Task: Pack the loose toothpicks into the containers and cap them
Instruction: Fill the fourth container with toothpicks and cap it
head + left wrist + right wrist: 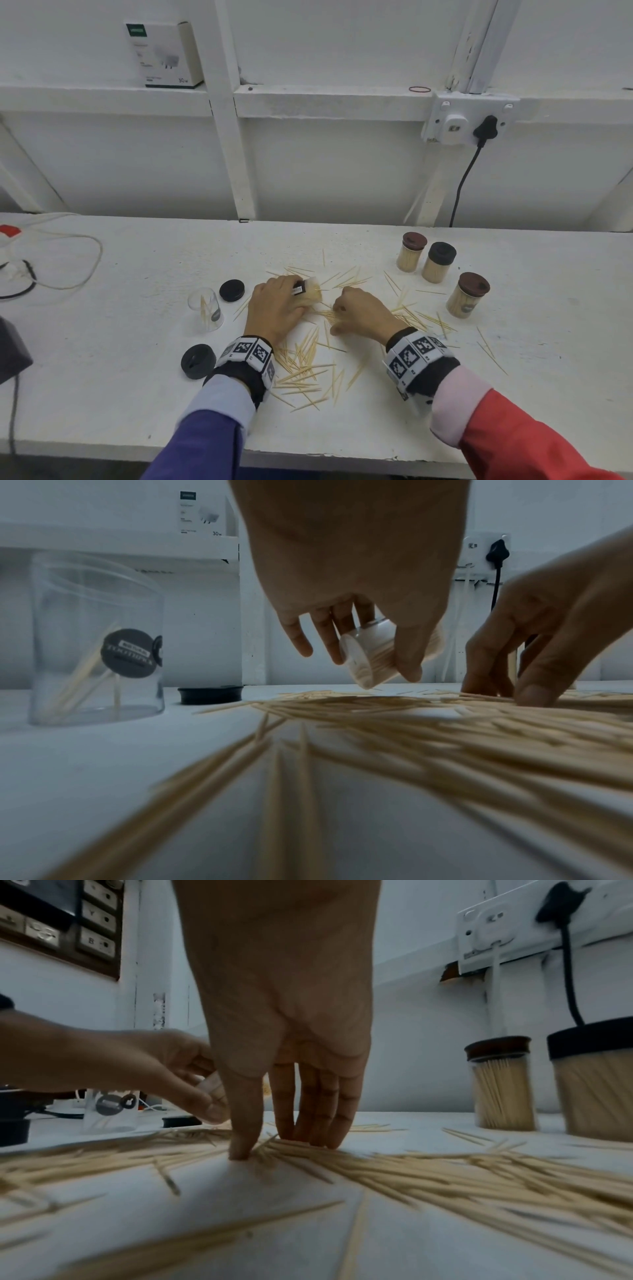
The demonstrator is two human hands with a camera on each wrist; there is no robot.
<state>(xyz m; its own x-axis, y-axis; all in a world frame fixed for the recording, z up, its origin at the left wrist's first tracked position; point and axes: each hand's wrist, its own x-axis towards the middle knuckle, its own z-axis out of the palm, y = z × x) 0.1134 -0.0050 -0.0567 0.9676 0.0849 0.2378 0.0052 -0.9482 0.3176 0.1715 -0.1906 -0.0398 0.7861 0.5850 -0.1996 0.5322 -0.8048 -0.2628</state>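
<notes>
On the white worktop (513,394), many loose wooden toothpicks (301,370) lay scattered around the two hands, mostly from 5 to 7 o'clock of them and out toward 3 o'clock. The left hand (274,308) held a small clear plastic container (368,656), tilted on its side and already packed with toothpicks; its thumb and fingers were curled around the container wall. The right hand (363,313) was just beside it at 3 o'clock, with the thumb and the fingertips (322,1139) pressed down on a bunch of toothpicks, the fingers close together and the thumb a little apart from them. At 9 o'clock of the left hand stood an open clear container with few toothpicks inside (205,308), and near it lay a flat black round cap (232,290). A second black cap (198,361) lay at 7 o'clock. At 2 o'clock, well apart from the hands, stood three full capped containers (440,262), two with brown caps and one with a black cap.
</notes>
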